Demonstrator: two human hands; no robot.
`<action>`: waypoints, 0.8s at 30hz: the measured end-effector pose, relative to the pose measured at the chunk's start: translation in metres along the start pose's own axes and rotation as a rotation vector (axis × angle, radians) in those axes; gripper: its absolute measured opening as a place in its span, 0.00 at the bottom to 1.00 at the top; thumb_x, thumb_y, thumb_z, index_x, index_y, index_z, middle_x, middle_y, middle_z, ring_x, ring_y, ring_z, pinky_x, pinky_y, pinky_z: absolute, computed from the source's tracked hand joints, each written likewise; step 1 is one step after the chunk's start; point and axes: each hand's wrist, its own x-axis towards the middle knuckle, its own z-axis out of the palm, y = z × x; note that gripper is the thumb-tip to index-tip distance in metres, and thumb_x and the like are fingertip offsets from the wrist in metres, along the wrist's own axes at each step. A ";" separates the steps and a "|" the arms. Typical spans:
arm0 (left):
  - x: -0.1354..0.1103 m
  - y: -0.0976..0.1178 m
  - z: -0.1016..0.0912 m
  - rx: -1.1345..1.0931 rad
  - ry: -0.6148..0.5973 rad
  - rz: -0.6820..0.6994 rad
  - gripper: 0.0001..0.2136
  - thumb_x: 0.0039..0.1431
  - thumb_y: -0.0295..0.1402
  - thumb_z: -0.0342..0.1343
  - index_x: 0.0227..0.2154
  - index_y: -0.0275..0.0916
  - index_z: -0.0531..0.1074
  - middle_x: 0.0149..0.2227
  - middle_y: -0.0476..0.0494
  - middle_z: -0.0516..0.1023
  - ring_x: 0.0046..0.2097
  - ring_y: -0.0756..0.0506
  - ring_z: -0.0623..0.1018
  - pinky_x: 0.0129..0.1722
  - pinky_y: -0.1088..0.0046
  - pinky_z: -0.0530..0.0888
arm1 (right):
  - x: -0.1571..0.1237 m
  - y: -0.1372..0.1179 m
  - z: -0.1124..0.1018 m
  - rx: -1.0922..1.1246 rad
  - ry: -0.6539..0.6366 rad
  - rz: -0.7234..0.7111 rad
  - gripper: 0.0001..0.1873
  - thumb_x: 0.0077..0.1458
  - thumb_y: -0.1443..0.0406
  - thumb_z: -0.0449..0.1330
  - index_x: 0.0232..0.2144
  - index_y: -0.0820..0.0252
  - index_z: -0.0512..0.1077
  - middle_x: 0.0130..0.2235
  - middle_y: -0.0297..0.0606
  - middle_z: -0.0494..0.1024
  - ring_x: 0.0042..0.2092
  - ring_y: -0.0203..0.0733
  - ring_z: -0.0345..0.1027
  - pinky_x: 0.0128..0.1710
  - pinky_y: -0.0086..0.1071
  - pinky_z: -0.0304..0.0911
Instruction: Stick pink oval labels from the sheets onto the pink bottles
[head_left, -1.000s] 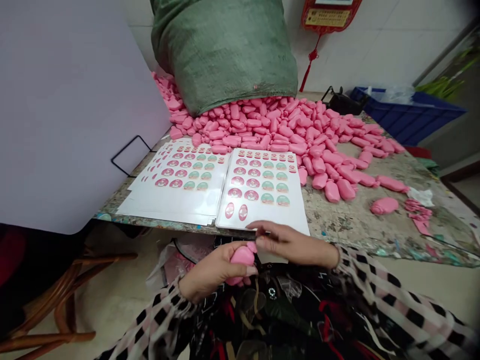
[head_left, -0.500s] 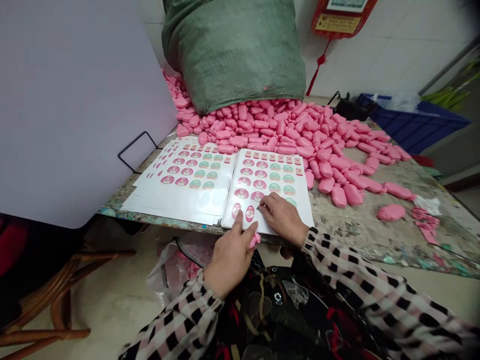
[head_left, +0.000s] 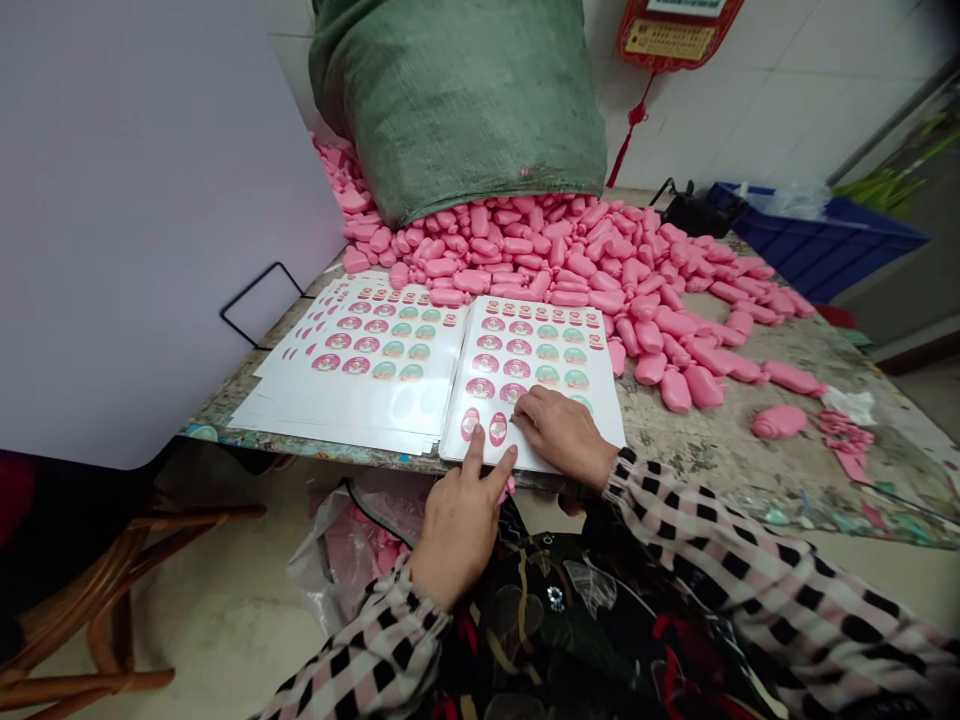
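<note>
Head view: the left hand (head_left: 457, 525) has now spread two fingers onto the lower edge of the sticker sheet (head_left: 544, 340), still clasping a mostly hidden pink soap bar (head_left: 508, 488) under them. The right hand (head_left: 562, 435) rests on the sheet, fingertips drawn together beside an oval label (head_left: 497, 429); whether they grip anything, I cannot tell. Beyond, a heap of soap bars (head_left: 570, 250) spills from a green woven sack (head_left: 450, 110) across the paint-stained table (head_left: 720, 450), a blue crate (head_left: 817, 240) behind
</note>
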 end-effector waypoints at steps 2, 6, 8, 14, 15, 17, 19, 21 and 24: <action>0.000 0.000 0.003 0.030 0.002 -0.001 0.23 0.62 0.32 0.42 0.60 0.53 0.51 0.65 0.35 0.43 0.43 0.42 0.74 0.40 0.63 0.70 | -0.001 0.001 0.001 0.007 0.000 -0.014 0.13 0.62 0.61 0.45 0.35 0.58 0.67 0.38 0.39 0.70 0.38 0.40 0.64 0.31 0.31 0.52; -0.001 0.002 0.007 0.068 -0.013 -0.018 0.24 0.62 0.31 0.42 0.60 0.55 0.50 0.65 0.34 0.42 0.42 0.43 0.75 0.39 0.63 0.71 | -0.004 0.001 0.001 0.034 -0.007 -0.039 0.12 0.61 0.61 0.45 0.35 0.58 0.67 0.37 0.39 0.70 0.38 0.39 0.64 0.31 0.30 0.52; -0.001 0.003 0.008 0.071 0.006 -0.022 0.25 0.62 0.31 0.42 0.60 0.56 0.49 0.66 0.35 0.40 0.41 0.43 0.75 0.39 0.63 0.71 | -0.006 0.000 0.001 0.048 -0.010 -0.038 0.12 0.61 0.61 0.45 0.35 0.58 0.67 0.37 0.39 0.69 0.38 0.39 0.63 0.30 0.30 0.52; -0.002 0.003 0.012 0.109 0.027 -0.006 0.28 0.61 0.29 0.43 0.60 0.58 0.46 0.66 0.36 0.36 0.41 0.44 0.75 0.38 0.64 0.71 | -0.009 0.002 0.004 0.173 -0.002 -0.048 0.10 0.61 0.63 0.47 0.35 0.59 0.67 0.38 0.39 0.67 0.37 0.37 0.62 0.33 0.29 0.54; -0.002 0.002 0.013 0.116 0.029 -0.004 0.28 0.60 0.28 0.44 0.60 0.58 0.46 0.66 0.36 0.36 0.41 0.44 0.75 0.38 0.64 0.71 | -0.009 0.002 0.005 0.195 0.006 -0.035 0.10 0.60 0.63 0.47 0.35 0.59 0.67 0.37 0.38 0.67 0.37 0.37 0.62 0.34 0.29 0.55; -0.002 0.002 0.014 0.131 0.035 -0.005 0.28 0.60 0.28 0.44 0.61 0.58 0.46 0.66 0.35 0.36 0.41 0.44 0.75 0.38 0.65 0.71 | -0.010 0.002 0.007 0.208 0.020 -0.010 0.09 0.60 0.63 0.47 0.34 0.59 0.66 0.36 0.38 0.67 0.37 0.37 0.62 0.35 0.29 0.55; -0.002 0.002 0.015 0.146 0.036 -0.001 0.28 0.60 0.28 0.44 0.61 0.58 0.45 0.66 0.35 0.37 0.40 0.44 0.75 0.37 0.65 0.71 | -0.011 0.001 0.009 0.191 0.021 -0.011 0.09 0.60 0.64 0.47 0.33 0.59 0.66 0.36 0.38 0.67 0.37 0.37 0.62 0.35 0.29 0.55; -0.002 0.002 0.016 0.162 0.032 0.005 0.28 0.60 0.28 0.43 0.61 0.58 0.44 0.66 0.34 0.38 0.40 0.45 0.75 0.36 0.65 0.71 | -0.011 0.000 0.009 0.176 0.011 -0.032 0.09 0.60 0.64 0.47 0.33 0.59 0.66 0.36 0.38 0.67 0.37 0.37 0.62 0.34 0.29 0.55; -0.001 0.001 0.017 0.166 0.026 0.010 0.29 0.60 0.27 0.42 0.61 0.58 0.43 0.65 0.32 0.38 0.39 0.44 0.75 0.36 0.64 0.71 | -0.012 -0.001 0.009 0.168 -0.004 -0.054 0.10 0.60 0.64 0.47 0.33 0.59 0.67 0.36 0.39 0.67 0.37 0.38 0.61 0.35 0.29 0.55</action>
